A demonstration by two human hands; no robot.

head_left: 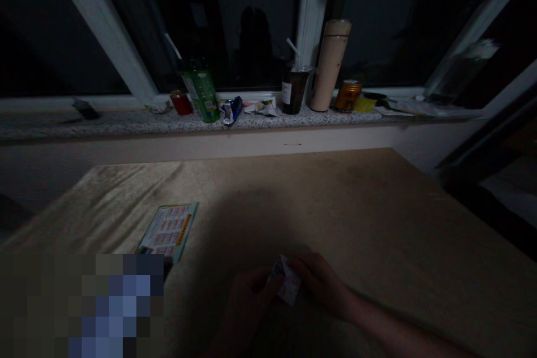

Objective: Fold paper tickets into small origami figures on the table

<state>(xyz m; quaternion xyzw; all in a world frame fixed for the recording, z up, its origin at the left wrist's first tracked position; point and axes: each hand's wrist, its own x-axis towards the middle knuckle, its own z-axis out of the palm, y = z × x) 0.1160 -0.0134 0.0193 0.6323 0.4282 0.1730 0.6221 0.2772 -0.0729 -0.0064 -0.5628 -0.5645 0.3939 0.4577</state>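
Observation:
A small piece of folded paper, whitish with faint print, is held between my two hands above the near part of the table. My left hand pinches its left side, thumb on top; deep shadow hides much of this hand. On the upper right edge, the fingers of my right hand are closed against the paper. A printed card or booklet with rows of red text lies flat to the left, apart from both hands.
Along the stone windowsill stand a green cup, a red jar, a dark cup with straw, a pinkish flask and an orange can. Crumpled wrappers lie among them. Pixelation covers the lower left corner.

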